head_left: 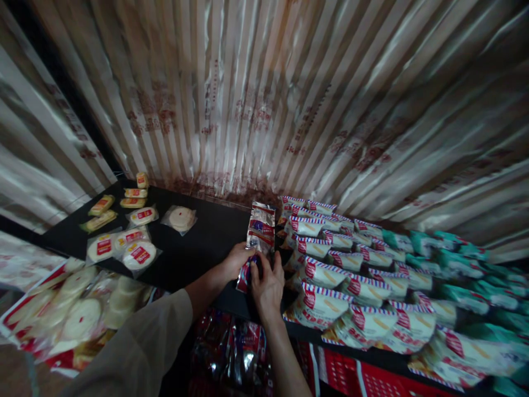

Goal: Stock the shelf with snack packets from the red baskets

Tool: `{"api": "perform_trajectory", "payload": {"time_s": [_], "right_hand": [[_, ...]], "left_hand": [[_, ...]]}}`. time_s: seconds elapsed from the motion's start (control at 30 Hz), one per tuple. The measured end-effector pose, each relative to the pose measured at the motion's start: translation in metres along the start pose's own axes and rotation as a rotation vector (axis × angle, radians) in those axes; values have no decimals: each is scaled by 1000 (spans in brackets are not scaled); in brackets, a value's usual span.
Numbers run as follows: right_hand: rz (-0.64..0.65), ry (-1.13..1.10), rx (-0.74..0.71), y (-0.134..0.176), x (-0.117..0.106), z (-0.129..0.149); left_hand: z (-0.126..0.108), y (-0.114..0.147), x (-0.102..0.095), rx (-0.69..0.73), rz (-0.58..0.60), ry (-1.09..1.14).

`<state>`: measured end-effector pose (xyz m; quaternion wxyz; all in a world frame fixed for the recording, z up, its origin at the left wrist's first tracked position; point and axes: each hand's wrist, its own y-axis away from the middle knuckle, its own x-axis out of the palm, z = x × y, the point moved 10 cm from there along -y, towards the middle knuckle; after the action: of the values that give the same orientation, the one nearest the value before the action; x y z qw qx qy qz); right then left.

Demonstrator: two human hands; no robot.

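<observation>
A row of silver, red and purple foil packets (262, 214) lies on the black table beside the white bags. My left hand (236, 261) is closed at the row's left edge, its fingertips against the nearest packet. My right hand (268, 282) reaches over the same packet with fingers curled down onto it. Part of that packet shows between and below the hands; the rest is hidden under the fingers. Below my forearms, a box of shiny dark red foil packets (231, 344) is partly covered.
White snack bags (324, 303) stand in rows on the right, with green bags (463, 262) beyond. Wrapped round cakes (140, 253) and yellow packs (101, 204) sit on the left of the black table (206, 242). An open box of cakes (80, 317) is at lower left. Pleated printed sheeting (248, 99) hangs behind.
</observation>
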<state>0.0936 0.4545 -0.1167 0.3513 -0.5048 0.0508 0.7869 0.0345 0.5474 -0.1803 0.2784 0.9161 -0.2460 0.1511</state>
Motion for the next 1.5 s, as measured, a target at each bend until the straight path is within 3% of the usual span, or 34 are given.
{"api": "perform_trajectory", "payload": {"time_s": [0.1,0.23,0.4,0.47,0.57,0.73,1.0,1.33,1.5], "right_hand": [[45,47,22,-2,12,-7],[61,93,9,-2,21,-7],[46,141,-52,-1,25,-4],[66,155,-71,-2,29,-4],[97,173,-81,-6,34,-2],[94,221,-38,-12,32,1],[55,218,-96,-17,26,10],[48,160,-59,-16,30,4],[1,99,-132,-14,27,6]], "left_hand": [[-13,-2,-7,134,-117,-399],[-37,12,-1,325,-224,-956],[-53,25,0,411,-319,-1277],[-57,26,4,500,-306,-1314],[-54,26,16,642,-197,-1347],[-40,23,25,736,-50,-1364],[-41,16,20,772,-51,-1303],[-36,12,18,793,-51,-1282],[-46,21,18,802,-86,-1261]]}}
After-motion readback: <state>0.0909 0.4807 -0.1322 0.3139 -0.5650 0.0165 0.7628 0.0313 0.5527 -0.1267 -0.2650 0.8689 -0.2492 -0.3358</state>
